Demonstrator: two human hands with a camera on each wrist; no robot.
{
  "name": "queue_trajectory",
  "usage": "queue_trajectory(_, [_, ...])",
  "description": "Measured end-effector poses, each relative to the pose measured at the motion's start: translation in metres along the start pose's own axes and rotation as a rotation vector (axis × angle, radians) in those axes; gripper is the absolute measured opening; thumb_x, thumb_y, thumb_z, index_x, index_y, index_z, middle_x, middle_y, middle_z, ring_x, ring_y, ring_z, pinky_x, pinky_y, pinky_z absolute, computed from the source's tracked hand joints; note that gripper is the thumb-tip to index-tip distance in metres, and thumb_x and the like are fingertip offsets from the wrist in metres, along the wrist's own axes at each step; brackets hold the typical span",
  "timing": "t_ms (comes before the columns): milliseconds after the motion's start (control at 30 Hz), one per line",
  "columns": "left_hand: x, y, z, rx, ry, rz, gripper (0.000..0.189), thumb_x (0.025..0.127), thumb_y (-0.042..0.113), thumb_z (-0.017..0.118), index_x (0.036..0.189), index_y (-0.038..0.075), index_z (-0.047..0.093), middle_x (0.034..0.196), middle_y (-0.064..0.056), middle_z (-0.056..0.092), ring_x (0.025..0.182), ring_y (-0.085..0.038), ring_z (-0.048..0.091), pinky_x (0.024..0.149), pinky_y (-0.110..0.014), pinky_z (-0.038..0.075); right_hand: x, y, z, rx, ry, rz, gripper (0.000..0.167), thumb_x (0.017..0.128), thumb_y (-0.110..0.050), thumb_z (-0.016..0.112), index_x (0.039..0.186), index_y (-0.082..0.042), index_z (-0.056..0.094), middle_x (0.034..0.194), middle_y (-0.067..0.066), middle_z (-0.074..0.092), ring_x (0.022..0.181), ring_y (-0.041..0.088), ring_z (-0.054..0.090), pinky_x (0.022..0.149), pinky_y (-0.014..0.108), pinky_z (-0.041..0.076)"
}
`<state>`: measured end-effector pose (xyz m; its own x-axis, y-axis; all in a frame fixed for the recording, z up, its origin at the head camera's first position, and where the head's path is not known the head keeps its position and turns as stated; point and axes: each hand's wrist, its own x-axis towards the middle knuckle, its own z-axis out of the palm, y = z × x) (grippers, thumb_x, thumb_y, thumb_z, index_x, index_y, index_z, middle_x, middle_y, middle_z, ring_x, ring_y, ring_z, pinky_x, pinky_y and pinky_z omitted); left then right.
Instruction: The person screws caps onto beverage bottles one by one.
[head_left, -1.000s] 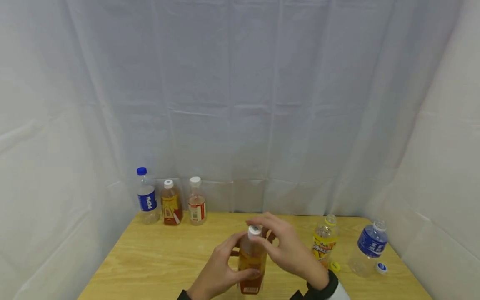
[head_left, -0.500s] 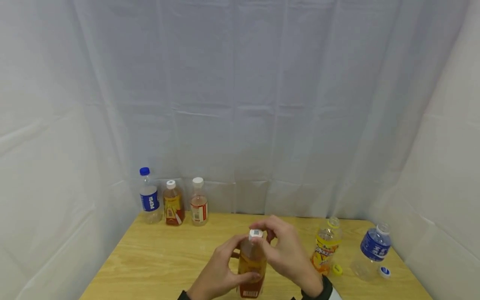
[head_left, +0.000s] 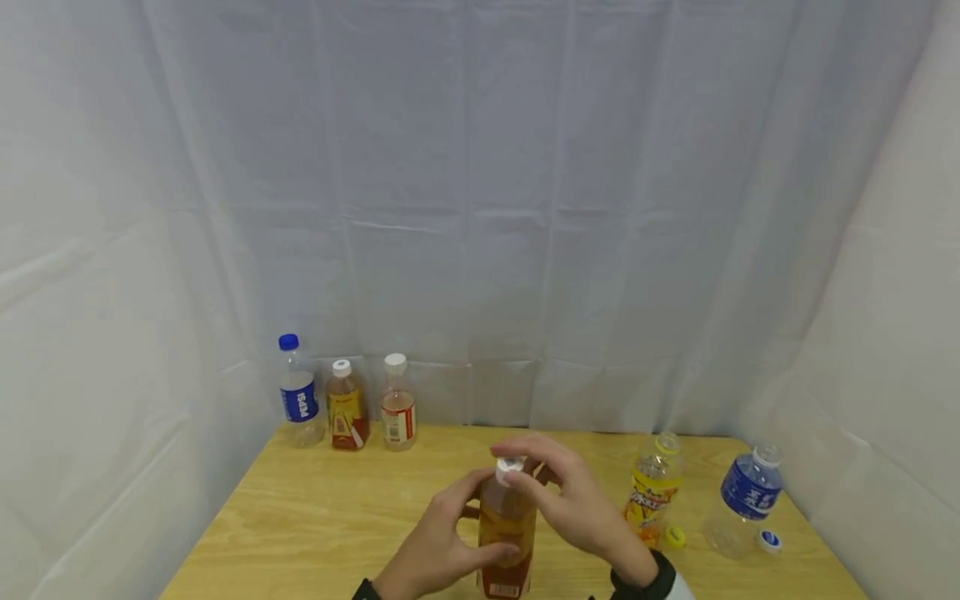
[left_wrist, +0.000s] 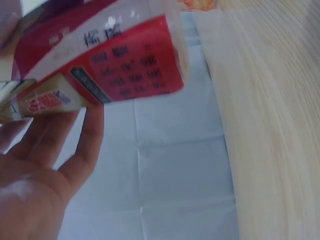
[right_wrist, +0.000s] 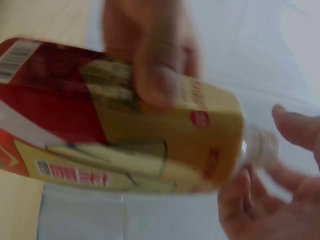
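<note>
My left hand [head_left: 444, 537] grips a drink bottle [head_left: 504, 518] around its middle, thumb across the near side. Amber-brown liquid shows in it, behind a red and yellow label. A white cap [head_left: 508, 469] sits on its neck. My right hand [head_left: 576, 505] surrounds the cap loosely, index finger stretched over the far side. In the right wrist view the right thumb [right_wrist: 295, 127] stands apart from the cap, while the other fingers curve close under it. The left wrist view shows the label's red lower end [left_wrist: 137, 67] above the left fingers.
At the back left stand a blue-capped Pepsi bottle [head_left: 299, 402], another amber drink bottle [head_left: 347, 412] and a white-capped clear bottle [head_left: 397, 412]. To the right are an uncapped yellow-labelled bottle [head_left: 654, 492], an uncapped blue-labelled bottle [head_left: 750, 492], a yellow cap [head_left: 675, 537] and a blue-and-white cap [head_left: 769, 541].
The right hand closed in on the cap half a second ago, and its fingers have since spread around it again. The left hand keeps its grip on the bottle.
</note>
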<state>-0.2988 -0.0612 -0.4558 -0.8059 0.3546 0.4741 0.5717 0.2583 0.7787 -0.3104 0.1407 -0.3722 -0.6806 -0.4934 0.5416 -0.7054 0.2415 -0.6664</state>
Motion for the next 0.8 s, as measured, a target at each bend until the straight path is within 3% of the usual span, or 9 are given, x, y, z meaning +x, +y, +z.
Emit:
queue_trajectory(133, [0.001, 0.001, -0.002, -0.033, -0.030, 0.007, 0.067, 0.086, 0.033, 0.084, 0.144, 0.033, 0.049, 0.136, 0.006, 0.061, 0.116, -0.016, 0.063, 0.085, -0.030, 0.059, 0.001, 0.004, -0.008, 0.097, -0.097, -0.045, 0.024, 0.101, -0.012, 0.062, 0.123, -0.016, 0.070, 0.117, 0.005, 0.069, 0.089, 0.010, 0.060, 0.071, 0.026, 0.053])
queue_trajectory(233, [0.001, 0.001, 0.000, -0.020, -0.031, 0.047, 0.068, 0.086, 0.032, 0.084, 0.144, 0.033, 0.049, 0.136, 0.005, 0.061, 0.115, -0.016, 0.063, 0.085, -0.030, 0.059, 0.000, 0.004, -0.005, 0.047, -0.055, -0.078, 0.018, 0.098, -0.014, 0.066, 0.115, -0.016, 0.071, 0.108, 0.002, 0.070, 0.085, 0.010, 0.059, 0.072, 0.025, 0.051])
queue_trajectory(333, [0.002, 0.000, 0.001, 0.000, -0.010, 0.069, 0.069, 0.085, 0.034, 0.084, 0.144, 0.033, 0.049, 0.136, 0.006, 0.061, 0.114, -0.016, 0.064, 0.083, -0.030, 0.060, 0.000, 0.001, 0.003, -0.056, 0.047, -0.086, 0.015, 0.093, -0.013, 0.072, 0.107, -0.016, 0.071, 0.102, -0.004, 0.069, 0.079, 0.007, 0.055, 0.069, 0.024, 0.050])
queue_trajectory(467, [0.001, -0.001, 0.003, 0.028, 0.033, 0.038, 0.070, 0.083, 0.038, 0.085, 0.142, 0.035, 0.049, 0.134, 0.008, 0.061, 0.112, -0.014, 0.064, 0.081, -0.029, 0.060, 0.000, -0.007, 0.018, -0.151, 0.200, 0.031, 0.017, 0.089, -0.010, 0.078, 0.103, -0.014, 0.068, 0.097, -0.006, 0.066, 0.074, 0.006, 0.052, 0.062, 0.023, 0.049])
queue_trajectory(633, [0.000, 0.000, 0.007, 0.055, 0.071, 0.001, 0.071, 0.082, 0.042, 0.085, 0.142, 0.031, 0.049, 0.133, 0.009, 0.060, 0.111, -0.014, 0.063, 0.081, -0.029, 0.059, 0.000, -0.013, 0.036, -0.150, 0.334, 0.229, 0.024, 0.090, -0.014, 0.079, 0.099, -0.012, 0.057, 0.091, 0.001, 0.057, 0.067, 0.009, 0.046, 0.055, 0.021, 0.043])
queue_trajectory(733, [0.000, 0.002, 0.006, 0.042, 0.057, -0.026, 0.071, 0.083, 0.043, 0.084, 0.143, 0.031, 0.048, 0.134, 0.009, 0.060, 0.112, -0.014, 0.063, 0.082, -0.028, 0.059, 0.001, -0.012, 0.036, -0.139, 0.340, 0.266, 0.030, 0.090, -0.022, 0.080, 0.099, -0.011, 0.054, 0.090, 0.002, 0.054, 0.067, 0.010, 0.045, 0.055, 0.021, 0.041])
queue_trajectory(800, [0.001, 0.003, 0.004, 0.021, 0.031, -0.039, 0.070, 0.084, 0.041, 0.084, 0.143, 0.032, 0.048, 0.134, 0.009, 0.060, 0.113, -0.014, 0.063, 0.082, -0.028, 0.059, 0.003, -0.009, 0.029, -0.110, 0.289, 0.261, 0.031, 0.089, -0.027, 0.080, 0.105, -0.013, 0.057, 0.092, 0.000, 0.058, 0.070, 0.010, 0.049, 0.059, 0.021, 0.044])
